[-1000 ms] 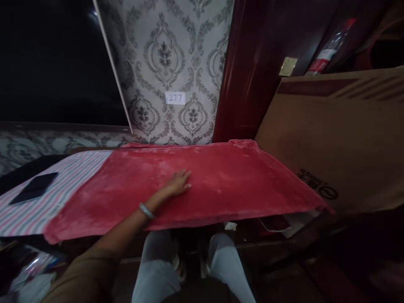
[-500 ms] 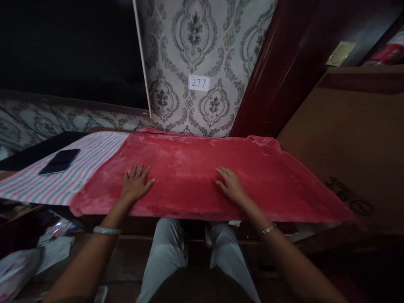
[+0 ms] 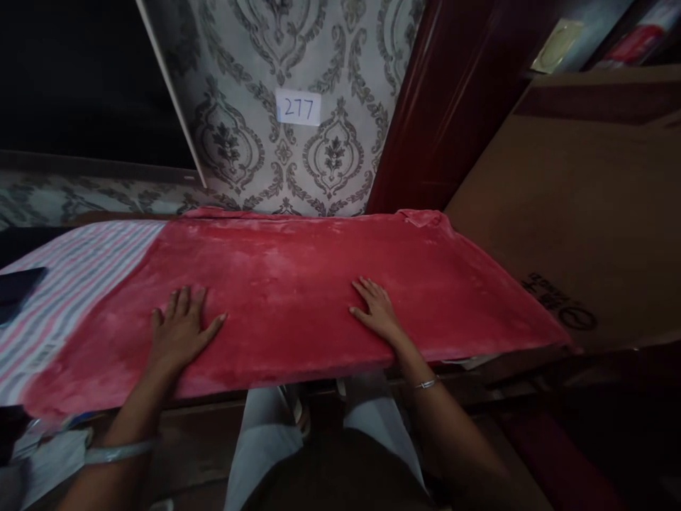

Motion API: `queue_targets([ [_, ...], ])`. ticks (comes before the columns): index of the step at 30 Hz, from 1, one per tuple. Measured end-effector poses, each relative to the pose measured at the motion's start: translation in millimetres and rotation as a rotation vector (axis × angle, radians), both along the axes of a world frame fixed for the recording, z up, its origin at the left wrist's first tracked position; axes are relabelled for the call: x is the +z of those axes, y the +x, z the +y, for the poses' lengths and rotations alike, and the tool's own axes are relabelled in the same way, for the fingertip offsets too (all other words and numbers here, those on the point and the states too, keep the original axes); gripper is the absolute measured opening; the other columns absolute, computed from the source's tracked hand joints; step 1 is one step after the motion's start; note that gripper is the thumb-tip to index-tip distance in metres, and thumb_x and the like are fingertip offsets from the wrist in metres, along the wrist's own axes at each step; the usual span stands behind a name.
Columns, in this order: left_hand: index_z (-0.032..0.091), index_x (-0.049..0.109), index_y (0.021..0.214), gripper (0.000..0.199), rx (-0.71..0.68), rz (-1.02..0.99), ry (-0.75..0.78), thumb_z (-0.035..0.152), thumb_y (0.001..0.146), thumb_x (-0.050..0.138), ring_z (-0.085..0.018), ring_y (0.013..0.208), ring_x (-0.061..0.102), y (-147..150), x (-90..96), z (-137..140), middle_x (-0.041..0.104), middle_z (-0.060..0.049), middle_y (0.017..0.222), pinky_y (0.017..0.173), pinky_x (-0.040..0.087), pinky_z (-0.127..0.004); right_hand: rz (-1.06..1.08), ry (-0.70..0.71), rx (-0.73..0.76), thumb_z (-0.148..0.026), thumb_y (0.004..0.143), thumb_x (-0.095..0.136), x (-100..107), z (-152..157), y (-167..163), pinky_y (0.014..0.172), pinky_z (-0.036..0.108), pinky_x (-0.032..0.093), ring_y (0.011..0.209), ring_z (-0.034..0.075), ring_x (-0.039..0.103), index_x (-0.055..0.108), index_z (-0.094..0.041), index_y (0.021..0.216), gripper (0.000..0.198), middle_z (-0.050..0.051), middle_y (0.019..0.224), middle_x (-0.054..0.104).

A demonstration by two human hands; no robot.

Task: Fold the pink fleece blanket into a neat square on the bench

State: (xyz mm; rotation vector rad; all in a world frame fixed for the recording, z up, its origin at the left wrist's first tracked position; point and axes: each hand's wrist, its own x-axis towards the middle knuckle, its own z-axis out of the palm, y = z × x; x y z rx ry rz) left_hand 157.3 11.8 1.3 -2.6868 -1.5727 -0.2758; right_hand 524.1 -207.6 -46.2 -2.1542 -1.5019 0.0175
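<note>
A red plush cloth [image 3: 298, 284] lies spread over a long surface in front of me, its near edge hanging slightly over the front. My left hand [image 3: 178, 330] rests flat on the left part of this cloth, fingers spread and thumb pointing right. On the right of the middle, my right hand [image 3: 377, 309] also lies palm down on the cloth, its fingers stretched out and thumb apart. Neither hand holds anything. The cloth looks mostly smooth, with a small bunched fold at its far right corner and a loose ridge along the far edge.
To the left are a striped cloth [image 3: 79, 277] and a dark phone [image 3: 18, 294] on it. A large dark screen [image 3: 90, 85] stands behind. A cardboard box [image 3: 596, 227] borders the right side. The patterned wall bears a paper marked 277 [image 3: 298, 107].
The view has turned right and come nearer, so the phone now sits at the left edge. Both hands stay flat on the red cloth, the left one a little farther from the right.
</note>
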Motion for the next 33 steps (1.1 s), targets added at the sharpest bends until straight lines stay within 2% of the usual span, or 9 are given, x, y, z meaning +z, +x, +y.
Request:
queue_targets([
  [5,0.010,0.033,0.155,0.079,0.002,-0.006,-0.019,0.057,0.092,0.032,-0.040,0.153,0.019,1.4,6.3,-3.9,0.023,-0.022,0.165,0.119,0.020,-0.065,0.082,0.190,-0.010,-0.026,0.089,0.051,-4.5,1.7,-0.5,0.120,0.050,0.028,0.143,0.025,0.040,0.061,-0.023,0.137,0.050,0.008,0.151,0.051],
  [10,0.011,0.035,0.155,0.079,0.000,-0.014,-0.016,0.056,0.090,0.034,-0.038,0.153,0.021,1.3,7.6,-3.7,0.024,-0.022,0.165,0.119,0.022,-0.063,0.179,0.422,-0.147,-0.017,0.085,0.044,-4.4,-0.8,3.8,0.104,0.045,0.044,0.111,0.024,0.059,0.072,-0.017,0.110,0.038,0.013,0.113,0.069],
  [12,0.011,0.035,0.155,0.079,0.000,-0.020,-0.014,0.056,0.090,0.034,-0.038,0.153,0.021,1.3,7.6,-3.6,0.025,-0.022,0.165,0.119,0.022,-0.063,0.224,0.452,-0.180,-0.021,0.086,0.046,-2.1,-2.4,5.1,0.094,0.042,0.049,0.099,0.024,0.061,0.072,-0.016,0.106,0.033,0.012,0.103,0.068],
  [14,0.011,0.035,0.155,0.079,0.007,-0.024,-0.021,0.057,0.090,0.033,-0.038,0.153,0.020,1.6,8.7,-4.2,0.024,-0.021,0.165,0.119,0.021,-0.063,0.262,0.416,-0.131,-0.025,0.083,0.054,0.3,-3.1,4.8,0.087,0.040,0.050,0.092,0.023,0.060,0.072,-0.017,0.103,0.027,0.011,0.099,0.067],
  [18,0.011,0.035,0.155,0.078,0.021,-0.020,-0.047,0.056,0.091,0.033,-0.037,0.154,0.020,2.6,13.8,-7.1,0.023,-0.021,0.166,0.120,0.020,-0.062,0.299,0.318,-0.042,-0.023,0.076,0.064,2.0,-0.2,0.1,0.093,0.040,0.047,0.093,0.023,0.059,0.072,-0.021,0.090,0.017,0.007,0.094,0.068],
  [22,0.012,0.034,0.154,0.073,0.016,-0.008,-0.034,0.054,0.094,0.031,-0.034,0.154,0.020,2.8,16.7,-9.7,0.023,-0.020,0.166,0.120,0.021,-0.060,0.562,0.517,-0.144,-0.024,0.073,0.062,-1.8,4.7,-1.3,0.090,0.038,0.046,0.081,0.021,0.058,0.067,-0.021,0.072,0.005,0.004,0.077,0.067],
  [25,0.014,0.034,0.153,0.070,0.029,-0.009,-0.016,0.053,0.095,0.030,-0.032,0.154,0.022,2.5,15.3,-9.3,0.025,-0.017,0.166,0.119,0.023,-0.059,0.678,0.667,-0.252,-0.035,0.075,0.061,-6.3,3.3,7.0,0.078,0.033,0.048,0.073,0.019,0.056,0.064,-0.020,0.071,0.015,0.002,0.071,0.065],
  [29,0.013,0.036,0.152,0.072,0.026,-0.009,-0.002,0.053,0.093,0.031,-0.033,0.153,0.024,2.7,12.2,-6.1,0.027,-0.018,0.165,0.119,0.023,-0.059,0.752,0.820,-0.381,-0.054,0.082,0.051,-11.1,-5.3,24.1,0.065,0.027,0.045,0.067,0.015,0.053,0.064,-0.018,0.087,0.038,0.002,0.074,0.062],
  [33,0.012,0.036,0.152,0.078,0.030,-0.001,-0.002,0.057,0.091,0.022,-0.032,0.154,0.022,2.6,12.2,-4.5,0.026,-0.018,0.165,0.120,0.023,-0.058,0.773,0.879,-0.417,-0.063,0.087,0.041,-7.5,-10.2,22.8,0.066,0.029,0.048,0.069,0.016,0.056,0.065,-0.018,0.092,0.052,0.005,0.078,0.065],
])
